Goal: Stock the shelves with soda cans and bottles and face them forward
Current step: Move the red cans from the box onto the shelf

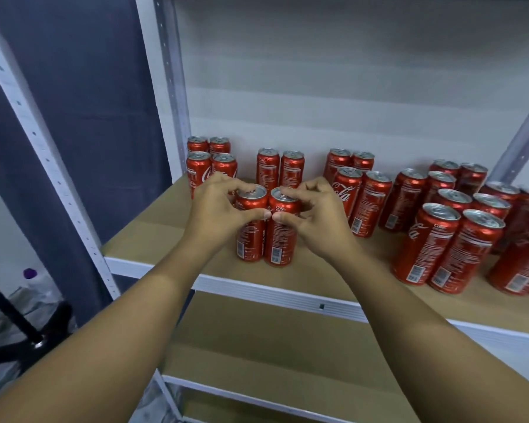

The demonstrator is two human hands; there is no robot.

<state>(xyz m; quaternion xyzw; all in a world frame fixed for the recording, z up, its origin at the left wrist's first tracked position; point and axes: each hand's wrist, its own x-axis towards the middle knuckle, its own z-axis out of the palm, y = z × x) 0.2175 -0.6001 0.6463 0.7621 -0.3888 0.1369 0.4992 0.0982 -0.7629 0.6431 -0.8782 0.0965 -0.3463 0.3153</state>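
Two red cola cans stand side by side near the front of the wooden shelf (153,236). My left hand (217,209) grips the left can (251,236), thumb across its front and fingers at its rim. My right hand (315,212) grips the right can (280,242) the same way, and my two thumbs almost meet between the cans. Both cans show their barcode sides to me. Behind them stands a pair of cans (280,169), with a group of several cans (209,161) at the back left.
Many more red cans (440,227) crowd the right half of the shelf in loose rows. White metal uprights (171,87) frame the shelf. A lower shelf (272,340) lies beneath. A bottle with a purple cap (30,274) and a black stand sit at the lower left.
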